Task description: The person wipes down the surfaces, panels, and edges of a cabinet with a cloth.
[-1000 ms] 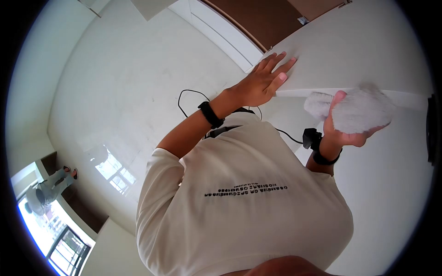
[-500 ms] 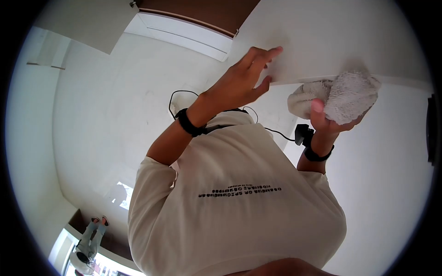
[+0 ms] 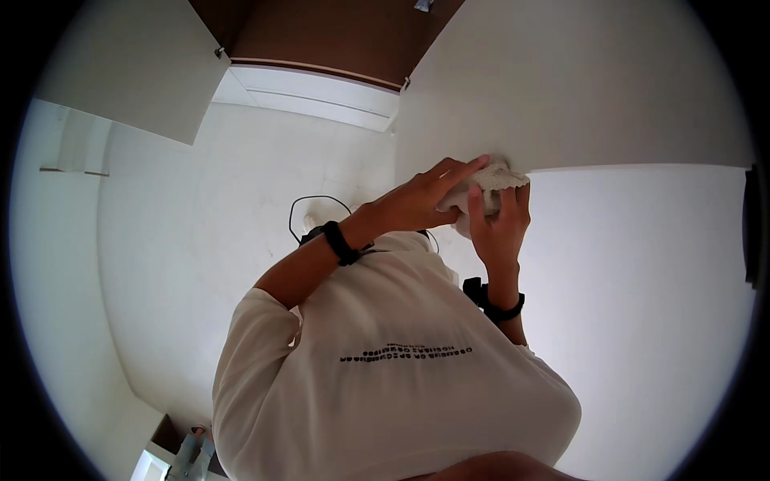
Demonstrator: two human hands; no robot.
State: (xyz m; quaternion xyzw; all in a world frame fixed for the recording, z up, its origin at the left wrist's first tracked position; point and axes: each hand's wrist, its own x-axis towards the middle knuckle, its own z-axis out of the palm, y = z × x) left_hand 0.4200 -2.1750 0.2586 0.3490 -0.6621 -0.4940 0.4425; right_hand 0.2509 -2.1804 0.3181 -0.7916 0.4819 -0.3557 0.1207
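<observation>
A pale, fluffy cloth (image 3: 499, 175) is bunched between my two hands at the lower edge of a large light-coloured cabinet door (image 3: 585, 88). My left hand (image 3: 429, 196) comes in from the left, its fingers and thumb closed about the cloth's left side. From below, my right hand (image 3: 501, 228) grips the cloth, with fingers bent over its front. Part of the cloth hangs beneath the fingers. Whether it presses on the door's face or only its edge, I cannot tell. Each wrist has a black band.
Another open door panel (image 3: 128, 64) hangs at the upper left. Between the doors is a brown cabinet interior (image 3: 321, 36) with a white ledge (image 3: 313, 100) below. A black cable (image 3: 293, 212) loops over the pale floor (image 3: 192, 240). A person's legs (image 3: 192, 457) show at the lower left.
My right hand has brought the cloth leftward to my left hand, which was free with fingers spread and now holds it too. The view has shifted, showing more of the cabinet interior.
</observation>
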